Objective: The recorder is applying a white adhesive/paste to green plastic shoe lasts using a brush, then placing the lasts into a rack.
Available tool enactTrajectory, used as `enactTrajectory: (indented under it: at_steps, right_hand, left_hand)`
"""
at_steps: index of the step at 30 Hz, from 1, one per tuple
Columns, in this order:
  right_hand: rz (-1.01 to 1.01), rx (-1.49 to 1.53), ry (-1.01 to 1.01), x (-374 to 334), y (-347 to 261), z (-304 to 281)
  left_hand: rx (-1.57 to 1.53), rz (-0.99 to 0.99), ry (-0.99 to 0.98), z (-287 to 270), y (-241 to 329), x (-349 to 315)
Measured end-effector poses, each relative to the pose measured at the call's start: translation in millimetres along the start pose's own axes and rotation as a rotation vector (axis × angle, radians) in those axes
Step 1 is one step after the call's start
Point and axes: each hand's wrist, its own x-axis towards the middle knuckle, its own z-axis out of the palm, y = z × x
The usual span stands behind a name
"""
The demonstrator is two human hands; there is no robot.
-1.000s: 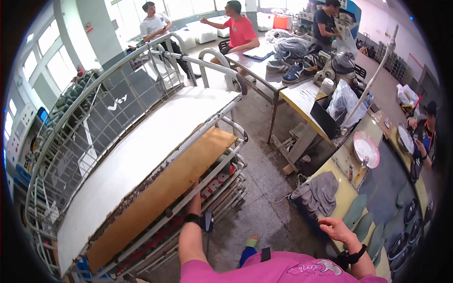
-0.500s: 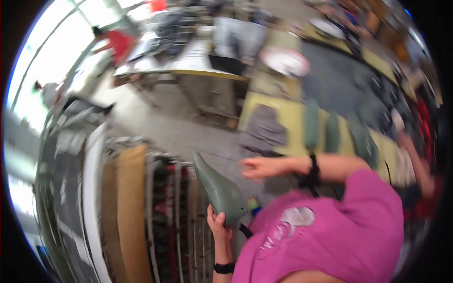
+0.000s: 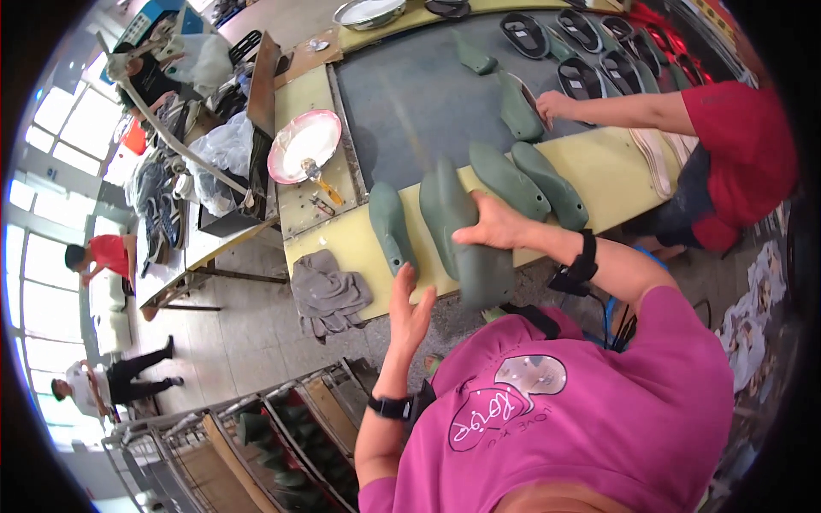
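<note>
A green shoe last (image 3: 485, 278), smeared by motion, is held in front of me over the near edge of the yellow-topped table (image 3: 611, 175). My right hand (image 3: 500, 224) grips it from the right. Left of it, my left hand (image 3: 410, 315) is empty, thumb and fingers apart. Its fingertips overlap the end of another green last (image 3: 389, 224) on the table edge; whether they touch I cannot tell. More lasts lie in a row there, among them a last (image 3: 510, 181) and a rightmost last (image 3: 552, 184).
A co-worker's hand (image 3: 556, 107) touches a green last (image 3: 517, 111) across the grey belt (image 3: 385, 94). Black shoe uppers (image 3: 581, 79) stand beyond. A white basin (image 3: 304, 145) with a brush (image 3: 321, 179) and a grey cloth (image 3: 329, 291) are leftward. A rack (image 3: 231, 445) holds green lasts.
My view has swung from the rack to the table on the right. The last was in my left hand; now my right hand grips it and the left is off it.
</note>
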Motion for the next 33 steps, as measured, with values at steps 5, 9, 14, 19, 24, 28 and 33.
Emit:
enactTrajectory:
  at_steps: [5,9,14,19,24,28,33]
  right_hand:
    - [0.157,-0.515,-0.023,40.1,27.6,-40.8]
    - [-0.019,-0.827,-0.074,66.3,71.8,-34.4]
    - [-0.232,-0.818,-0.002,68.3,71.6,-29.5]
    - [-0.266,-0.964,0.079,30.5,138.1,-82.2]
    - [-0.177,-0.876,-0.032,15.2,164.6,-116.9]
    - [-0.130,-0.926,0.022,31.9,172.6,-142.3]
    - [-0.350,-0.694,0.095,53.5,72.7,-116.2]
  left_hand:
    - [0.367,-0.105,-0.071,68.1,-36.7,55.0]
    - [0.372,-0.144,-0.066,106.2,-47.8,69.4]
    - [0.359,-0.318,-0.071,117.9,-26.5,72.3]
    - [0.373,-0.267,-0.071,150.2,-25.8,94.4]
    - [0.313,-0.250,-0.203,164.1,-14.2,111.1]
    - [0.131,-0.067,-0.395,127.5,-22.4,100.4]
    - [-0.282,-0.266,-0.021,-3.8,-19.8,-13.1]
